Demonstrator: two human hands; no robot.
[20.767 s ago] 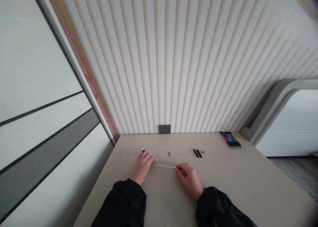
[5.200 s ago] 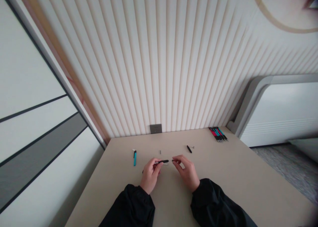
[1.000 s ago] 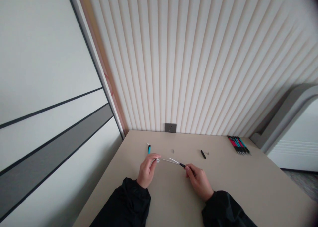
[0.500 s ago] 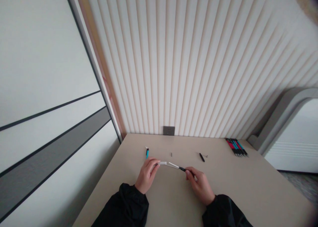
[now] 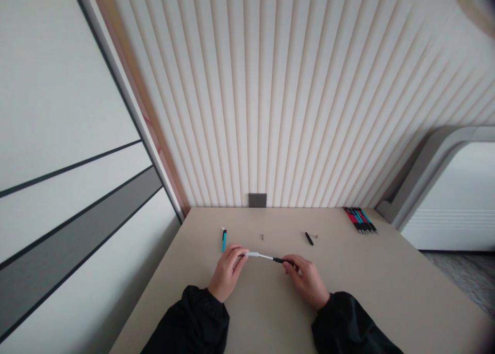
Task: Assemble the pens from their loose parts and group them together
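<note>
My left hand [image 5: 227, 274] pinches a short white pen tube [image 5: 252, 254], a dark end showing by the fingertips. Between thumb and fingers of my right hand [image 5: 307, 282] is a black pen grip [image 5: 278, 260]. A thin pale rod [image 5: 265, 257] runs from this grip to the white tube, in line with it. Whether the rod sits inside the tube I cannot tell. Just beyond my left fingers lies a turquoise pen barrel [image 5: 224, 240] with a black upper part.
On the beige table [image 5: 266, 312] lie a tiny metal piece [image 5: 262, 237] and a short black pen part [image 5: 309, 238] with a small pale piece [image 5: 316, 236] beside it. Several red, turquoise and black pens [image 5: 360, 221] form a row at the back right. A ribbed wall [image 5: 266, 96] borders the table.
The rod and the white tube have come together, closing the gap between them; my right hand has moved slightly left. The view has shifted a little to the right.
</note>
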